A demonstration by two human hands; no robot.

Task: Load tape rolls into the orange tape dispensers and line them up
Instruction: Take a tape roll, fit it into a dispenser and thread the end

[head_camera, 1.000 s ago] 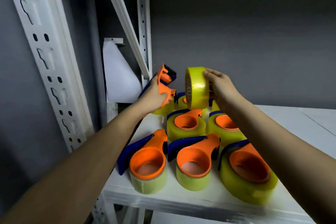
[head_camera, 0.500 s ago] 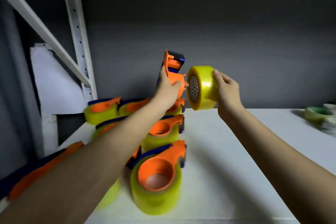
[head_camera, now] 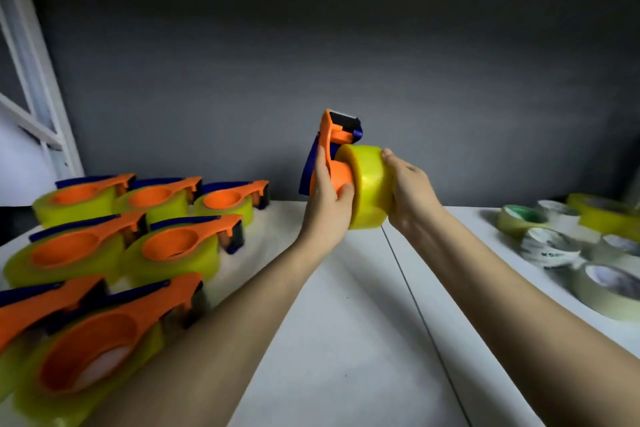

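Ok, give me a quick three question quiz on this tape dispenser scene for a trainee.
1. True or false: the yellow tape roll is lying flat on the table.
2. Which of the hands grips the orange dispenser?
A. left hand
B. right hand
3. Fill in: the spare tape rolls lie at the table's ___ side.

Key: 1 false; 2 A; 3 right.

Dim overall: the grey wall [head_camera: 381, 45] darkens toward the top of the frame. The white table [head_camera: 346, 322] is brightest. Motion blur smears the lower left and right edges; wide-angle bending shows at the sides.
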